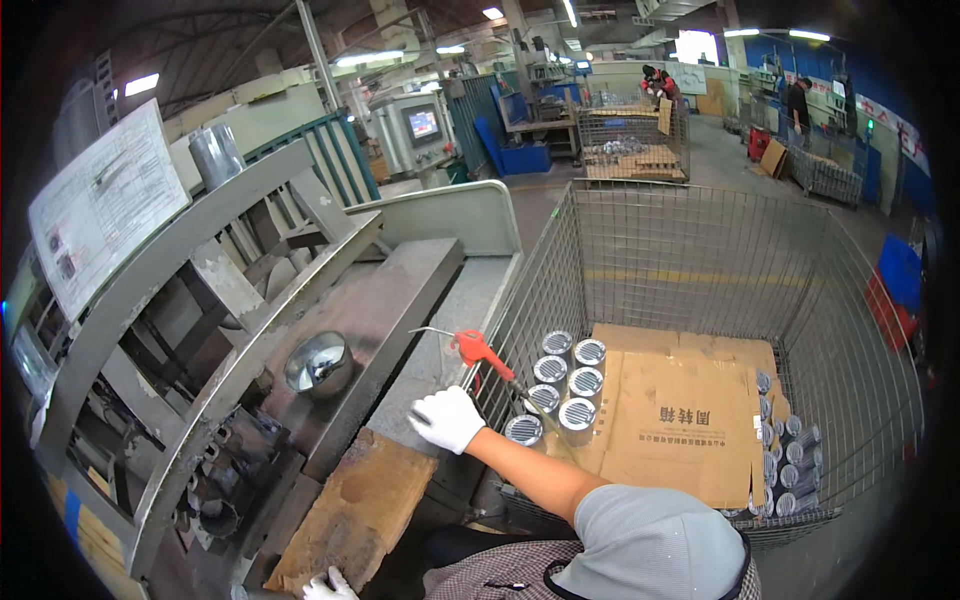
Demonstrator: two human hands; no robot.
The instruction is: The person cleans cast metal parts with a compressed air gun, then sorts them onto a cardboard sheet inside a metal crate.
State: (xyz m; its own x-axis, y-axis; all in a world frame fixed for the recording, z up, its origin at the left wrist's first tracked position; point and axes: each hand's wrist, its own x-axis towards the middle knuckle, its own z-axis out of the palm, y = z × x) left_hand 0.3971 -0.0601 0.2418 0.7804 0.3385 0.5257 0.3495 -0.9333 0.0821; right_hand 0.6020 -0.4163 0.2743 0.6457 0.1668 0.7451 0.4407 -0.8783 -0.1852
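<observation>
My right hand (447, 418), in a white glove, is closed above the far end of a worn brown board (355, 510); a small dark bit shows at its fingertips, too small to name. My left hand (330, 584), also gloved, lies at the board's near end, fingers partly spread and cut off by the lower edge. Just beyond my right hand, a red air blow gun (482, 352) with a thin bent nozzle hangs at the wire cage's rim. On the machine bed left of it sits a shiny round metal cup (320, 364).
A large wire cage (690, 240) stands to the right, holding several metal cylinders (578, 415) and a cardboard sheet (680, 420). The machine's curved grey frame (270, 330) rises at left, with a paper sheet (110, 210) above. Two people work far back.
</observation>
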